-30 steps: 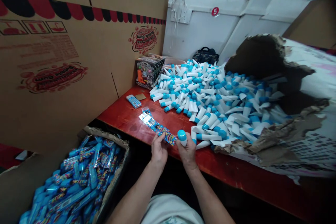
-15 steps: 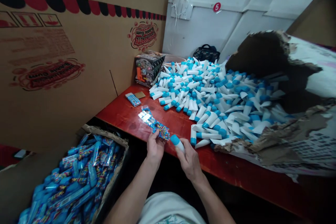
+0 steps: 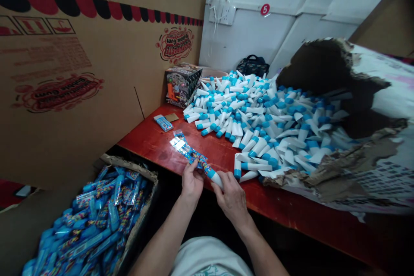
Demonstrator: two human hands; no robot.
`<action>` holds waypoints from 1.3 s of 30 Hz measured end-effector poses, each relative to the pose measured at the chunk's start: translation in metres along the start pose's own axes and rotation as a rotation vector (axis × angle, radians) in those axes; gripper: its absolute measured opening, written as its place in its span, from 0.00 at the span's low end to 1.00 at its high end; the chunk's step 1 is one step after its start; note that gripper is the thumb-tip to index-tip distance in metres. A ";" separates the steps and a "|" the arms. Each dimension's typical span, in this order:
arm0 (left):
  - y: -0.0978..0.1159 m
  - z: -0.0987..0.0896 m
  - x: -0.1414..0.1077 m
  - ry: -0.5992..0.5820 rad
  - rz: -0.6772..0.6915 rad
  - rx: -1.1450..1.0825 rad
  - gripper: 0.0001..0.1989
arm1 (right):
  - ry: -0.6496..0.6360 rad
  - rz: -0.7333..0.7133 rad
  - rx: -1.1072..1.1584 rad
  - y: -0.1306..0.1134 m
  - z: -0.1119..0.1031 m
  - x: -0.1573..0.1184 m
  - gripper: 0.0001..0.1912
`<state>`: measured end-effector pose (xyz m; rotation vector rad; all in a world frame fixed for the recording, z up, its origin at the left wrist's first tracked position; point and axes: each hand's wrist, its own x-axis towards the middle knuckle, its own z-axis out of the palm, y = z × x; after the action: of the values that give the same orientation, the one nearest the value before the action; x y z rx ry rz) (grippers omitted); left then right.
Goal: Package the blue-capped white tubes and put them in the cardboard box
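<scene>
My left hand (image 3: 192, 181) pinches a printed blue plastic sleeve (image 3: 203, 163) at the table's front edge. In my right hand (image 3: 231, 196) is a white tube (image 3: 217, 178), its blue-cap end pointing into the sleeve's near end. How deep the cap sits inside is hard to make out. More flat, shiny sleeves (image 3: 183, 144) lie on the red table (image 3: 145, 144) just beyond my left hand. A big heap of white tubes with blue caps (image 3: 246, 108) spreads over the table beyond my right hand.
A torn white carton (image 3: 365, 177) lies on its side at right, tubes spilling out. Down at left, an open carton (image 3: 142, 164) holds many sleeved tubes (image 3: 97, 220). A tall cardboard box (image 3: 123, 60) walls the left. A small blue pack (image 3: 163, 123) lies near a printed box (image 3: 183, 84).
My right hand has brought the tube left and slightly down to the sleeve, and the cap end now meets its opening. My left hand has barely moved.
</scene>
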<state>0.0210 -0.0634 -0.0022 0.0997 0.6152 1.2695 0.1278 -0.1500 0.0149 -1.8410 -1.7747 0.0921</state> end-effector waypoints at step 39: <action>0.012 0.015 -0.013 -0.151 -0.145 0.043 0.08 | -0.330 0.395 1.093 0.012 0.023 0.010 0.16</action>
<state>0.0158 -0.0682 0.0197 0.1815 0.5099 1.0978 0.1300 -0.1318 -0.0060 -1.3105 -1.0871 1.2928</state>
